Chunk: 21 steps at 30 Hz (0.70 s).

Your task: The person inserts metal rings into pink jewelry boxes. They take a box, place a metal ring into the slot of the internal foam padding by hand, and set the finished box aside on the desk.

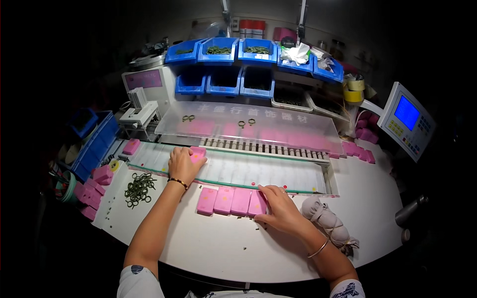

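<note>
My left hand point(183, 165) is closed round a pink block point(198, 153) over the left part of the glass-topped channel point(233, 171). In front of the channel, several pink blocks point(225, 200) lie side by side in a row on the white table. At the right end of that row, my right hand point(280, 208) spans the last pink block point(257, 202), with thumb and fingers at its near and far ends. Another pink block point(131, 146) sits at the channel's left end. Dark green rings point(139, 189) are heaped left of my left forearm.
A clear cover point(243, 119) carrying a few rings stands behind the channel. Blue bins point(217, 49) are racked above it. A control panel with a blue screen point(407, 116) stands at right, a wrapped cloth bundle point(328, 223) beside my right wrist. More pink blocks point(89, 193) lie at far left.
</note>
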{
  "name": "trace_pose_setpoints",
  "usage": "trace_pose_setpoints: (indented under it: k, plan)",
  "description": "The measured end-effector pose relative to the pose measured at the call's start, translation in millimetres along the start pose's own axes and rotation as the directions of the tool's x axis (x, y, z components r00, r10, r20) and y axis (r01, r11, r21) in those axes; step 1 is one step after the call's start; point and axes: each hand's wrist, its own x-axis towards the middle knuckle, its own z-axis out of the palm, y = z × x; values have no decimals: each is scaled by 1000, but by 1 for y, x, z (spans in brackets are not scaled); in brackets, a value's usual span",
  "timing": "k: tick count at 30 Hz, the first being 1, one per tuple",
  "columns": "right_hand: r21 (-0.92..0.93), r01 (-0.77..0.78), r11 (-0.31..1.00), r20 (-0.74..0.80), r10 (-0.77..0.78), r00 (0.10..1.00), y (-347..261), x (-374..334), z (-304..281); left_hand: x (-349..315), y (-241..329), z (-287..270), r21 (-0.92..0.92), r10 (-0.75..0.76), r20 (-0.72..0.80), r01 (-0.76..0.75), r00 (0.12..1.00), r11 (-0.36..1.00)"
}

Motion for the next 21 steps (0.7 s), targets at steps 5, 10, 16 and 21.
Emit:
trace_pose_setpoints:
  k: [5, 10, 16, 21]
  plan:
    - [-75, 116, 990, -210, -130, 969, 1, -5, -20, -26, 47, 4, -473, 118, 93, -61, 989, 879]
    - [92, 224, 970, -341, -181, 923, -17, -9, -45, -68, 111, -25, -549, 625, 643, 835, 443, -27]
    - [484, 103, 869, -228, 12, 974, -6, -21, -34, -83, 138, -30, -742, 613, 550, 669, 567, 48]
    - [322, 103, 941, -201, -39, 979, -14, -23, -37, -94, 135, -33, -887, 624, 463, 334, 630, 320]
